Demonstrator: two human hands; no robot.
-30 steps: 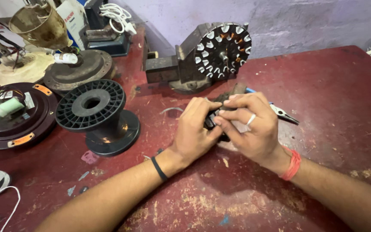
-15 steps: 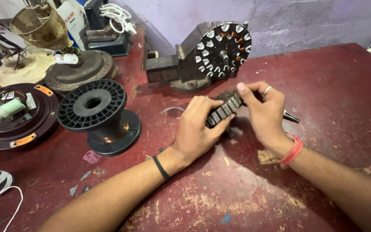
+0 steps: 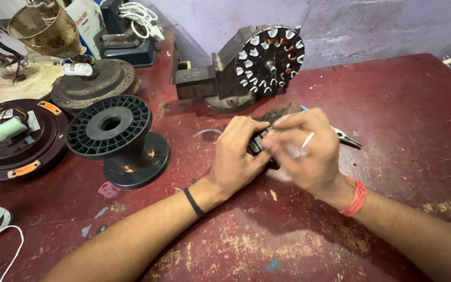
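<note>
Both hands meet near the middle of the red, scuffed worktop point(image 3: 403, 120), closed together around a small dark ribbed part point(image 3: 267, 133). The left hand point(image 3: 236, 156) grips the part from its own side, fingers curled over the top, with a black band on that wrist. The right hand point(image 3: 306, 151) wraps over the part from the other side, its fingers pressed down on it; this hand is blurred, so the exact placing of its fingertips cannot be told. It wears a pale ring on 1 finger and a red thread on the wrist. Most of the part is hidden under the 2 hands; only a dark strip shows between and above them.

Just behind the right hand lie pliers point(image 3: 348, 138), their tips pointing away to the right. Beyond the hands stands a metal vise point(image 3: 204, 83) holding a round motor core point(image 3: 270, 60) with white-tipped slots, facing the camera. To the left of the hands sits an empty black plastic spool point(image 3: 116, 138), upright on its flange. Further left lies a dark round fan cover point(image 3: 16, 143) with orange tabs, and behind it more fan parts. A white cord point(image 3: 6, 250) trails at the lower left edge.
</note>
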